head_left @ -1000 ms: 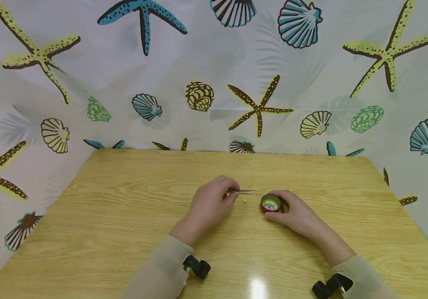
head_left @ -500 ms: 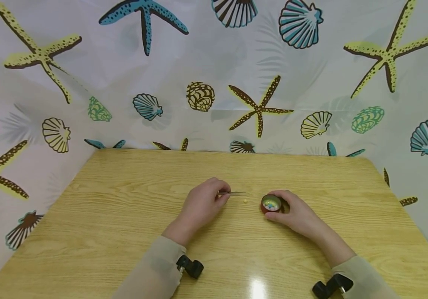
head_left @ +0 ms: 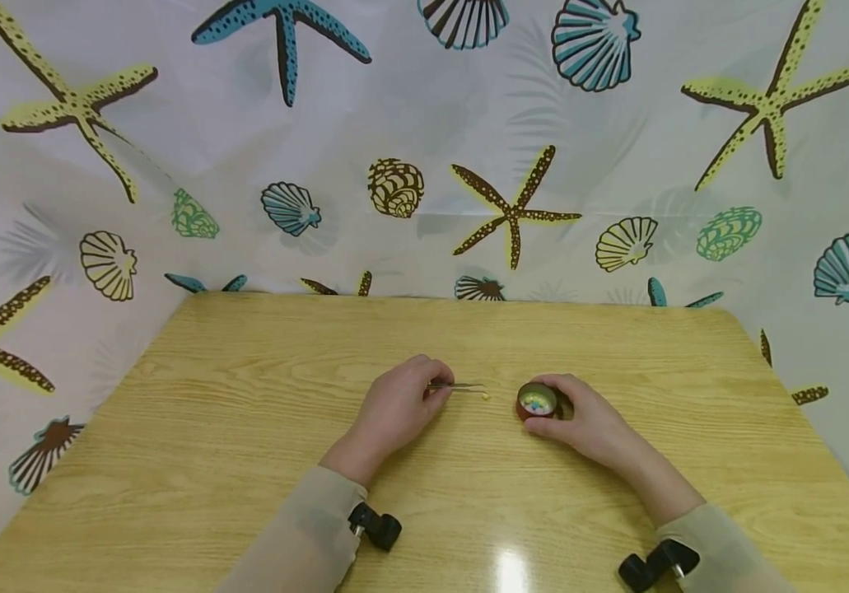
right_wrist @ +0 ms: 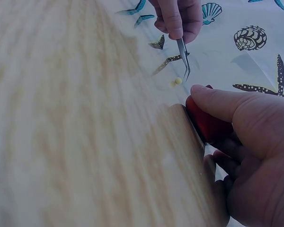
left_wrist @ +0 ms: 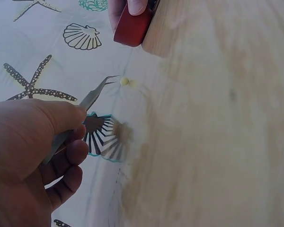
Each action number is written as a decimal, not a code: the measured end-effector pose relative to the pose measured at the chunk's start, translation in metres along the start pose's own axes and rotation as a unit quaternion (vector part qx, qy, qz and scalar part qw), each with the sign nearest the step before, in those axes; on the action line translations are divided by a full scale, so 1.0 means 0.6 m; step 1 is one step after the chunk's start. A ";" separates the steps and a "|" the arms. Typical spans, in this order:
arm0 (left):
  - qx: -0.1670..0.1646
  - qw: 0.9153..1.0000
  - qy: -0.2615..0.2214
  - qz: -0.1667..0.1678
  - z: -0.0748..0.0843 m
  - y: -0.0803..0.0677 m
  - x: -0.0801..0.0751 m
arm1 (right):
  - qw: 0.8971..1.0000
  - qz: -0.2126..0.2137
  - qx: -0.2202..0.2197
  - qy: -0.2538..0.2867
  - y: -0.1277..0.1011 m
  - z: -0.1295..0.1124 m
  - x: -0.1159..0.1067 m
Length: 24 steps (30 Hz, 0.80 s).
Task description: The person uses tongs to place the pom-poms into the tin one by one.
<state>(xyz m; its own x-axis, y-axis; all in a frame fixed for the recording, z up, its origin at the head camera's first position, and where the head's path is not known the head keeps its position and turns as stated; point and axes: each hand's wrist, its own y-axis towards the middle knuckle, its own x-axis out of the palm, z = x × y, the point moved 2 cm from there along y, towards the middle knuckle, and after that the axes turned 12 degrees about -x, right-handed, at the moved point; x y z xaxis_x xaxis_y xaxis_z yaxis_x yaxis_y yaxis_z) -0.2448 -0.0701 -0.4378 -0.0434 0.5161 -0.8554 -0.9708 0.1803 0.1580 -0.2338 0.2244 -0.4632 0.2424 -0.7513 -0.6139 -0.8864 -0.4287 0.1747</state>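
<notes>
Between thumb and fingers, my left hand (head_left: pixel 398 405) pinches a pair of metal tweezers (left_wrist: pixel 92 98) with bent tips. The tips stand apart, right beside a small yellow bead (left_wrist: pixel 124 81) on the table. My right hand (head_left: pixel 589 422) grips a small round red tin (head_left: pixel 535 402) from its right side, thumb at the front. Colourful small pieces, white, blue and yellow, show inside the tin in the head view. In the right wrist view the thumb lies along the red wall of the tin (right_wrist: pixel 209 120), and the bead (right_wrist: pixel 178 81) sits between tin and tweezers.
Both hands work over a wooden table (head_left: pixel 246 461). A white cloth (head_left: pixel 365 107) printed with starfish and shells hangs behind and along both sides. Small black cameras (head_left: pixel 375 527) sit on both wrists.
My left hand drew back leftward with the tweezers, then lowered slightly so the tips now stand at the yellow bead. The right hand and tin stayed in place.
</notes>
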 end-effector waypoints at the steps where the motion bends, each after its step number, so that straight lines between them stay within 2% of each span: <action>1: 0.000 1.000 0.001 0.000 0.000 0.000 0.000 | 1.000 0.000 0.000 0.001 0.000 0.000 0.000; 24: -0.004 1.000 0.001 -0.019 -0.002 0.001 0.006 | 1.000 -0.003 0.000 0.007 0.002 0.000 0.000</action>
<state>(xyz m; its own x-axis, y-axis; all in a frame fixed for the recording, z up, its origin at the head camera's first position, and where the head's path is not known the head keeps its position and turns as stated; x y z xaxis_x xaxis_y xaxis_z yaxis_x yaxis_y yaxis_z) -0.2460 -0.0694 -0.4415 -0.0077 0.5067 -0.8621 -0.9737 0.1925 0.1219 -0.2349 0.2242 -0.4631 0.2537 -0.7558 -0.6036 -0.8847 -0.4336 0.1710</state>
